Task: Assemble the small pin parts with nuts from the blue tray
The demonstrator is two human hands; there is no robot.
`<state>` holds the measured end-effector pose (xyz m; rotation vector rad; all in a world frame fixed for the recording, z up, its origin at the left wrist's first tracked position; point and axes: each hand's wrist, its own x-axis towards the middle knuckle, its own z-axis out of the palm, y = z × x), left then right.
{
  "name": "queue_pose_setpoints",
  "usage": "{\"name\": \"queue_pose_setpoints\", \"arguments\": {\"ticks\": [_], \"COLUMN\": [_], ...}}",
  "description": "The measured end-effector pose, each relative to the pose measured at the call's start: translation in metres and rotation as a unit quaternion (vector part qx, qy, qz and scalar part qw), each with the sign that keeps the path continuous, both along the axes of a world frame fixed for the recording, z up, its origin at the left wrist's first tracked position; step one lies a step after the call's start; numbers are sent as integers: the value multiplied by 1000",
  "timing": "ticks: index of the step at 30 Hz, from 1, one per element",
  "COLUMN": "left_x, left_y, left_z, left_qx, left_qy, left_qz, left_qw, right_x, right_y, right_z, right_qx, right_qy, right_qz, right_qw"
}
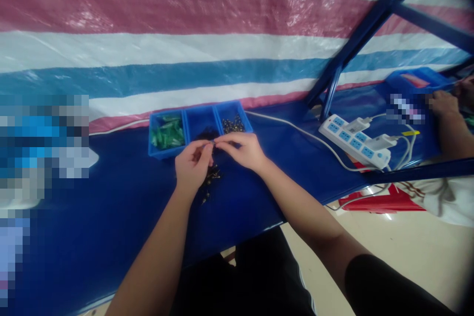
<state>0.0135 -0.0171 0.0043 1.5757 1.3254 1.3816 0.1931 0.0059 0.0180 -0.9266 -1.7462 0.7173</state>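
Observation:
My left hand [191, 165] and my right hand [241, 150] meet fingertip to fingertip over the blue table [111, 217], pinching a tiny dark metal part [214, 143] between them. Under my left hand lies a small pile of dark metal parts [210, 180] on the table. Just behind my hands stands a blue three-compartment tray [200, 126]: green pieces [167, 133] in the left section, dark pieces in the middle, small metal parts [233, 125] in the right.
A white power strip [353, 140] with plugged-in chargers and cables lies to the right. Another person's hand [444, 103] works near a blue bin [416, 79] at far right. A striped tarp hangs behind. A blue metal frame [370, 24] slants across the right.

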Motion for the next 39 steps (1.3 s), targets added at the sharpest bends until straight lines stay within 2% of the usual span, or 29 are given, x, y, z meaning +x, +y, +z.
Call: {"name": "queue_pose_setpoints", "arguments": {"ticks": [7,11,19,22,26,28,30,32,33,39], "left_x": [1,1,1,0,0,0,-1,-1,-1,1], "left_y": [-3,-3,-1,-1,0,1,2,2,2,2], "left_z": [8,7,7,8,8,8,8,8,9,9], "left_qx": [15,19,21,31,32,35,35,35,35,30], "left_qy": [43,37,27,13,-23,-37,-43,-46,-49,-53], "left_qz": [27,57,85,102,123,135,145,151,152,148], "left_qw": [999,998,996,994,992,990,988,987,987,987], "right_x": [27,41,41,38,31,25,18,10,7,-1], "right_y": [19,33,38,35,25,17,9,2,0,0], "right_z": [4,-4,-20,-18,-8,-2,2,2,2,-3], "right_qx": [34,58,11,0,45,60,29,-16,-30,-64], "right_qy": [-12,-36,-147,-167,-167,-156,-166,-222,-264,-404], "right_qz": [-95,-173,-211,-211,-230,-163,-41,54,77,57], "right_qw": [995,983,966,963,958,972,985,974,961,911]}}
